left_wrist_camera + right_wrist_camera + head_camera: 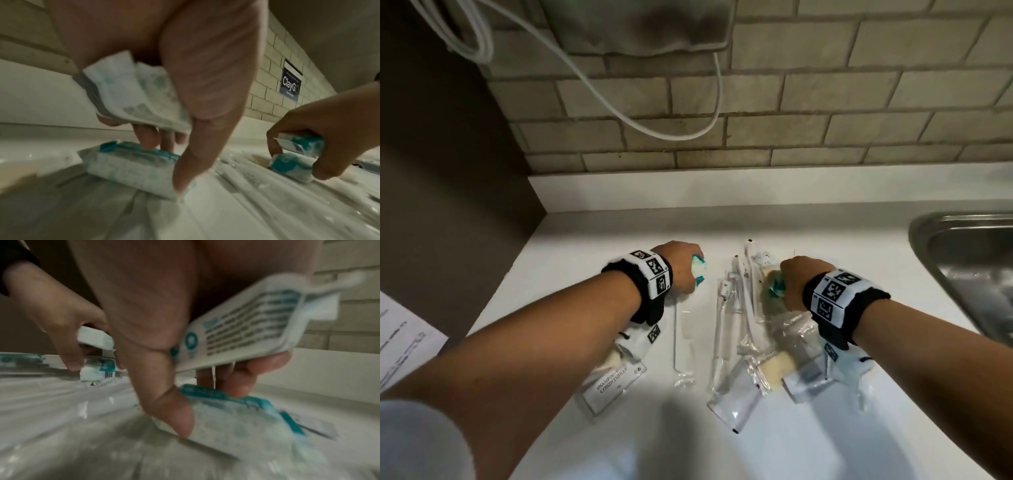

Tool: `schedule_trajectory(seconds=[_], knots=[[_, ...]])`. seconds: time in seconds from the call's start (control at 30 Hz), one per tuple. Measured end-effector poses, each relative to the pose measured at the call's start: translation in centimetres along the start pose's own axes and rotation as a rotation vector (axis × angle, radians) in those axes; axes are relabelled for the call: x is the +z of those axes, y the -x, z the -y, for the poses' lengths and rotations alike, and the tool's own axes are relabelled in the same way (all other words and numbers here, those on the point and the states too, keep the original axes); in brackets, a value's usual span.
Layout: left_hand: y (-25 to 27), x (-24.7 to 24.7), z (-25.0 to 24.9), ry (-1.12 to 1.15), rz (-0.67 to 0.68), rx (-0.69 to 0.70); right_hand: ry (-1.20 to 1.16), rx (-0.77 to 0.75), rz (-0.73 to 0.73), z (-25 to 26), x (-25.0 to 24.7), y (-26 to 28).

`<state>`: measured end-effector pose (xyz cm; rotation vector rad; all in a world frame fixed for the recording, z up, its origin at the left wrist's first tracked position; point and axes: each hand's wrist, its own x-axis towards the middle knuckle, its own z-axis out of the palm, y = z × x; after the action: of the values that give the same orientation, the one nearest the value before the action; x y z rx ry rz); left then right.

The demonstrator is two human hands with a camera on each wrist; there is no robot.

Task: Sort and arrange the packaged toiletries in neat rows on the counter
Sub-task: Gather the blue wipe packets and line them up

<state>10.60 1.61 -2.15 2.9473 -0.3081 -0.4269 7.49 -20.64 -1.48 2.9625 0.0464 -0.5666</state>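
Note:
Both hands work over a heap of packaged toiletries on the white counter (592, 233). My left hand (690, 270) keeps one white-and-teal packet (133, 94) in its palm. Its thumb and fingertips (144, 139) pinch a second one (133, 164) lying on the counter. My right hand (787, 284) does the same: one printed packet (246, 327) sits against the palm. Its thumb and fingers (267, 368) close on another teal packet (236, 418) below. The wrist views are blurred.
Clear-wrapped toothbrushes (726, 315), a comb (681, 339), a shampoo-conditioner sachet (616, 380), soap (780, 370) and a white sachet (736, 401) lie between my arms. A steel sink (962, 260) is on the right, a brown panel (448, 171) on the left, a brick wall behind.

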Motion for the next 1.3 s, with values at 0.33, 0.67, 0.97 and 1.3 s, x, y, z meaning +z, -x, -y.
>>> schedule_trajectory(seconds=[0.33,0.67,0.97,1.3], knots=[[3.5,-4.2,4.5,0.116,-0.216,-0.091,-0.074,-0.292,-0.102,7.0,-5.6,0.9],[12.6,-5.3,16.5,0.461,-0.405,-0.426,-0.171,-0.601,-0.119,20.7,-6.6,-0.5],[13.0,0.5,21.6,0.396,-0.179,-0.48,0.189,-0.691,-0.135,26.8,-6.3,-1.7],[11.8,0.2,23.3,0.616,-0.259,-0.506,0.206,-0.644,-0.033,29.4,-5.3,-2.9]])
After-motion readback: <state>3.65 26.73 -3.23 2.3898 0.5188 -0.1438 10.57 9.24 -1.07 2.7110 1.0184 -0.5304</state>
